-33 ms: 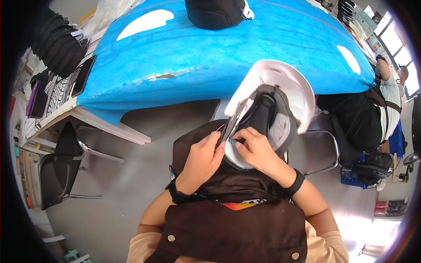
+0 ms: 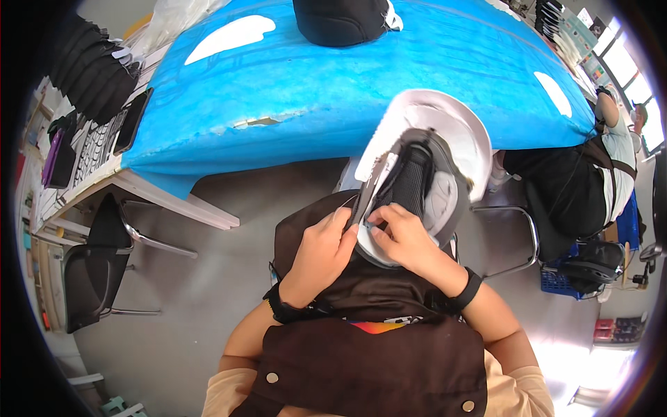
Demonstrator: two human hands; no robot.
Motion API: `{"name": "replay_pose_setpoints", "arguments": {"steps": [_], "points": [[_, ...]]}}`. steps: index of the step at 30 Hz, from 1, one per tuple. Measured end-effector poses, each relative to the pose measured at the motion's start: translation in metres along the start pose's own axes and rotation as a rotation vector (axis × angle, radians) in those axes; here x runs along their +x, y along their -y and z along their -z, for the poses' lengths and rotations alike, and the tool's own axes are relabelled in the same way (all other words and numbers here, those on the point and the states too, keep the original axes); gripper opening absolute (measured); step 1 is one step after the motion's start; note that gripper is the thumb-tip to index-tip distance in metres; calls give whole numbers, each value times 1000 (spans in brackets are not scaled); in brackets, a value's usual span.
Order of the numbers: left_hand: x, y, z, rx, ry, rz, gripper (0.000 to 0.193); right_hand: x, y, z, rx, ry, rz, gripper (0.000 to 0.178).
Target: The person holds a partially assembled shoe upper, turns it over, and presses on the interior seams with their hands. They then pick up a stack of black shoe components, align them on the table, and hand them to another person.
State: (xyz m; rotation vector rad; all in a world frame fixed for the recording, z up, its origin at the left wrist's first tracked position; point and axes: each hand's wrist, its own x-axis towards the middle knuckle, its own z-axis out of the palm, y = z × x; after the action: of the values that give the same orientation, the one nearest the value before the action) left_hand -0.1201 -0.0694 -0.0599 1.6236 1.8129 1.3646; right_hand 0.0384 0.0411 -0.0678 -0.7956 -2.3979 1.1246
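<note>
A cap (image 2: 439,201) is tipped over my lap with its inside facing me. Its broad white brim (image 2: 476,132) points away, and black mesh and pale grey padding show within. My left hand (image 2: 321,254) pinches the dark band (image 2: 358,203) at the cap's left edge between thumb and fingers. A thin pale thread-like line shows by its fingertips. My right hand (image 2: 399,236) reaches into the near side of the cap with curled fingers pinched together at the lining. Whatever small thing they grip is hidden.
A blue-covered table (image 2: 278,90) stands ahead, bearing a black cap (image 2: 337,24). Stacked black caps (image 2: 90,69) and a phone (image 2: 133,119) lie on the left table. A black chair (image 2: 94,271) stands left. At right sits another person (image 2: 615,160), near a blue basket (image 2: 559,281).
The cap has swung slightly left and away, its brim now a little farther over the table edge. Both hands keep nearly the same place and grip.
</note>
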Motion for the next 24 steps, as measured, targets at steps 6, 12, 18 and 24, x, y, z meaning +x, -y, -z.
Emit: {"name": "replay_pose_setpoints", "arguments": {"steps": [6, 12, 18, 24], "points": [[3, 4, 0, -19, 104, 118, 19, 5, -17, -6, 21, 148, -62, 24], [3, 21, -11, -180, 112, 307, 38, 6, -12, -4, 3, 262, 8, 36], [2, 26, -13, -260, 294, 435, 46, 2, -19, 1, 89, 339, -8, 39], [-10, 34, -14, -420, 311, 533, 53, -6, -28, -3, -16, 247, 17, 39]]}}
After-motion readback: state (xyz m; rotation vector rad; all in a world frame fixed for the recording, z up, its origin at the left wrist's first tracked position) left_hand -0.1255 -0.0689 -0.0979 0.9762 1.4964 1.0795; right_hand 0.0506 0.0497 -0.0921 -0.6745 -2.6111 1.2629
